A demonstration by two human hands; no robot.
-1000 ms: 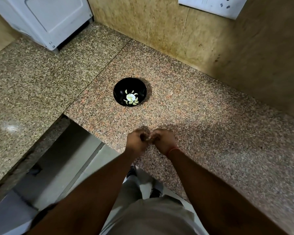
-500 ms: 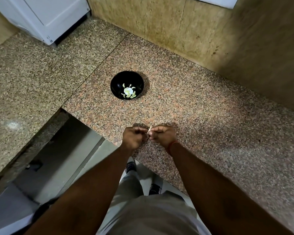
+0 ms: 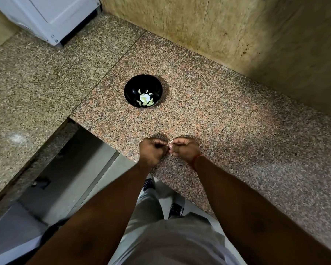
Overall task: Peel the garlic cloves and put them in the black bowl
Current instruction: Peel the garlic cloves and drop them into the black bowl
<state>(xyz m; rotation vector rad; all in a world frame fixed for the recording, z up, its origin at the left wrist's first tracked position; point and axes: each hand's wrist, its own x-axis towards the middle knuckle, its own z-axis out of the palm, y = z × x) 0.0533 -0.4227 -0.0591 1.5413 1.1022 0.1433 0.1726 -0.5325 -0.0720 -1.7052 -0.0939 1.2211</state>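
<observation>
Both hands (image 3: 170, 149) pinch one garlic clove (image 3: 170, 142); no legible writing.

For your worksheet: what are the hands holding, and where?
A garlic clove, pinched between the left hand and right hand; which part cannot be told.

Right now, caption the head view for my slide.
Both hands pinch a garlic clove over the granite counter, black bowl beyond.

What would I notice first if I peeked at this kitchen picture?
The black bowl on the speckled counter, with pale garlic cloves at its bottom. Nearer, the left hand and right hand meet, pinching a small pale piece between them.
</observation>
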